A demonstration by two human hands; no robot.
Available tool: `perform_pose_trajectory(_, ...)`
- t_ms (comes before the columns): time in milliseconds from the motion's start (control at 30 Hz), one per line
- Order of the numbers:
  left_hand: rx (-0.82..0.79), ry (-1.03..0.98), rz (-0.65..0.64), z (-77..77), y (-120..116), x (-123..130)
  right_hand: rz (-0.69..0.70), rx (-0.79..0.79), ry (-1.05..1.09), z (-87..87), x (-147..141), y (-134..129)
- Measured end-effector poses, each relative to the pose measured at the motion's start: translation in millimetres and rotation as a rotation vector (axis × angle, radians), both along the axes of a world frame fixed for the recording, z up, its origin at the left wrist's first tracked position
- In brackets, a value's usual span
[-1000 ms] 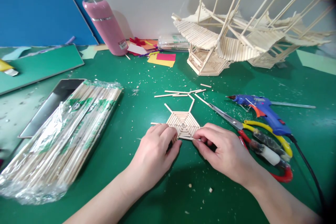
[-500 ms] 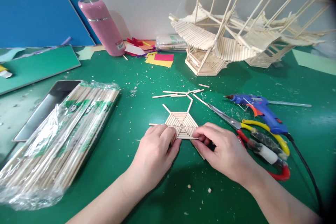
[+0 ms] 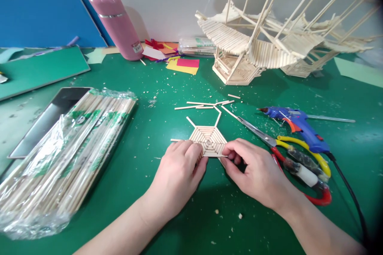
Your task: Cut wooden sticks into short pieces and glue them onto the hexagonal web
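A flat hexagonal panel of thin wooden sticks (image 3: 209, 137), built in nested rings, lies on the green table between my hands. A few stick ends jut out from its corners. My left hand (image 3: 182, 167) is closed on the panel's lower left edge, thumb below and fingers on top. At the lower right corner, my right hand (image 3: 248, 167) pinches the panel's edge, with a stick along the near side between thumb and fingers. Loose cut sticks (image 3: 200, 103) lie just beyond the panel. The fingertips partly cover its left and right edges.
Scissors (image 3: 269, 139) and a blue glue gun (image 3: 299, 123) lie right. A stick pavilion model (image 3: 236, 75) stands behind. Bagged sticks (image 3: 86, 139) rest on a dark flat device (image 3: 54, 115) at left. A pink bottle (image 3: 119, 28) and coloured paper (image 3: 182, 66) are at the back.
The view has shifted slightly. Both hands keep nearly the same hold on the panel, and no object has clearly moved on the table.
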State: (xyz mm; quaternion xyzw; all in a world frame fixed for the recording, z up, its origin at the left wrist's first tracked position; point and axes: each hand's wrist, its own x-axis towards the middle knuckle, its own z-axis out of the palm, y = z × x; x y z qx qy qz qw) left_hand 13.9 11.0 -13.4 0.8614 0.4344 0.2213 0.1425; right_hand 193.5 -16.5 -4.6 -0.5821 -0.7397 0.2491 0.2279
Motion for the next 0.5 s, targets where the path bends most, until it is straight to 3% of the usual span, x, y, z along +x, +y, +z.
perform_pose_trajectory(500,-0.004,0.002,-0.007,-1.6,-0.1,-0.7,0.038,-0.013,-0.026,1.5,0.7,0.4)
